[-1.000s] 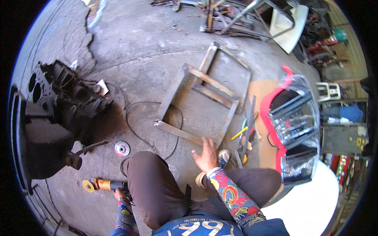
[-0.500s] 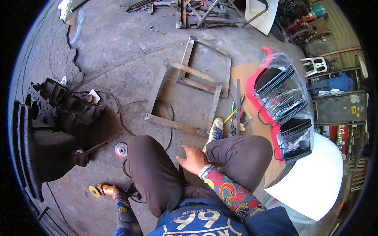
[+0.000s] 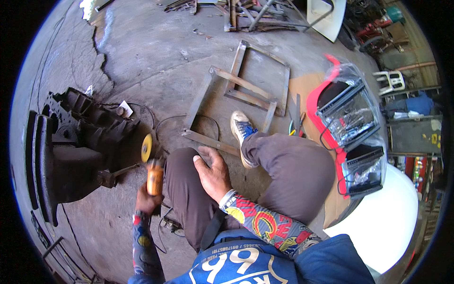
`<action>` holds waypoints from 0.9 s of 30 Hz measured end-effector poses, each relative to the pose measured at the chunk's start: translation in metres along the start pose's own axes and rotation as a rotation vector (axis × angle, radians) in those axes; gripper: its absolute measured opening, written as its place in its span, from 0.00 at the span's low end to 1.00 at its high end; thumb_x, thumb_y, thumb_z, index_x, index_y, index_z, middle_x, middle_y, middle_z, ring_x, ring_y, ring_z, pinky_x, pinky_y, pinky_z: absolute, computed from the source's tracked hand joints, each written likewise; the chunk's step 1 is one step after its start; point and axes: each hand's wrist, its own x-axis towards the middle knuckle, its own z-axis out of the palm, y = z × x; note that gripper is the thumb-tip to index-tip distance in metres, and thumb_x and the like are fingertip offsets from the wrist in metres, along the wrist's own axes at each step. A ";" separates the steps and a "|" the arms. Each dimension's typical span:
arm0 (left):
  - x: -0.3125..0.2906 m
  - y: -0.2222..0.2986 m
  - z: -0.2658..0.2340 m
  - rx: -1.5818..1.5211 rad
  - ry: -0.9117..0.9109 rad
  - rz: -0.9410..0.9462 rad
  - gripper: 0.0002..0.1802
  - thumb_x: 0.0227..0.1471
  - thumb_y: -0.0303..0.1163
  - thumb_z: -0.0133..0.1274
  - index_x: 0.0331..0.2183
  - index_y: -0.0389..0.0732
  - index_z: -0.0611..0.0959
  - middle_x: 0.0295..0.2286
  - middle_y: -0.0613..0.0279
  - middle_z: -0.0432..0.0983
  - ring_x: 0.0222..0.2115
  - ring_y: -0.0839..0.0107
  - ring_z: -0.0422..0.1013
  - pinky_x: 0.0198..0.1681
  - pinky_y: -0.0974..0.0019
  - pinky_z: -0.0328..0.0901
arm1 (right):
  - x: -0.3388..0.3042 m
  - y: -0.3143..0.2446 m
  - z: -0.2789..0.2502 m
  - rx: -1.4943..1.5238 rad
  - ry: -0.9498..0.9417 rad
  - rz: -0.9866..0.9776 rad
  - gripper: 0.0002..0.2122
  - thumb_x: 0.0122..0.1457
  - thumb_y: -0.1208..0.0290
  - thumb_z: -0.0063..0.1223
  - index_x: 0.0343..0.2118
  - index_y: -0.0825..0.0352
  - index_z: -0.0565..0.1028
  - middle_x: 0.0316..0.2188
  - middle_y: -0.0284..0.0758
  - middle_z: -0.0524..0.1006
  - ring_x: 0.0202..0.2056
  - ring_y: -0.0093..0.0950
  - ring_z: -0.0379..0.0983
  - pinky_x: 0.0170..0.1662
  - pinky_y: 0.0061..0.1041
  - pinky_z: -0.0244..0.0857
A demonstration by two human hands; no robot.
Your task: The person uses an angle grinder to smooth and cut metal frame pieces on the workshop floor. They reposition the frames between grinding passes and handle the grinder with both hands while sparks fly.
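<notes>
My left hand (image 3: 148,199) is wrapped round an orange angle grinder (image 3: 154,180), raised beside my left knee with its yellow disc (image 3: 147,147) pointing away from me. Above that same knee, my right hand (image 3: 215,175) is held with the thumb and fingers apart and nothing in them. Two rectangular metal frames (image 3: 198,105) lie overlapping on the floor ahead, one partly hidden by my right leg and shoe (image 3: 240,125). A dark cable (image 3: 163,122) runs over the floor past the frames.
A bulky dark metal machine part (image 3: 75,163) stands at left, its rod reaching toward the grinder. On the right, red-edged pieces wrapped in plastic (image 3: 347,113) lie on cardboard (image 3: 302,87), near a white curved panel (image 3: 383,222). Scrap metal (image 3: 236,16) is piled at the far side.
The grinder has come up off the floor in my left hand, its disc swinging forward. My right hand has moved left over the knee. My right foot has shifted left, and the view has turned slightly.
</notes>
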 end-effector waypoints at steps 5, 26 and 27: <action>0.074 0.103 0.017 -0.011 -0.044 0.060 0.30 0.36 0.26 0.65 0.46 0.32 0.79 0.37 0.59 0.81 0.36 0.71 0.76 0.43 0.65 0.71 | 0.053 0.018 0.027 -0.191 -0.079 0.105 0.24 0.61 0.60 0.61 0.53 0.75 0.76 0.49 0.48 0.80 0.51 0.37 0.77 0.56 0.34 0.69; 0.123 0.343 0.076 0.042 -0.061 -0.043 0.49 0.42 0.25 0.71 0.63 0.34 0.64 0.47 0.56 0.73 0.47 0.70 0.70 0.52 0.65 0.68 | 0.268 -0.085 0.037 1.194 -0.425 0.707 0.10 0.55 0.69 0.65 0.37 0.64 0.76 0.28 0.33 0.78 0.28 0.29 0.79 0.33 0.32 0.76; 0.118 0.345 0.080 -0.104 -0.082 -0.177 0.52 0.42 0.24 0.71 0.65 0.35 0.61 0.50 0.57 0.71 0.49 0.70 0.69 0.53 0.65 0.67 | 0.274 -0.085 0.034 1.154 -0.438 0.765 0.11 0.54 0.70 0.66 0.37 0.65 0.75 0.28 0.33 0.78 0.26 0.29 0.79 0.31 0.31 0.76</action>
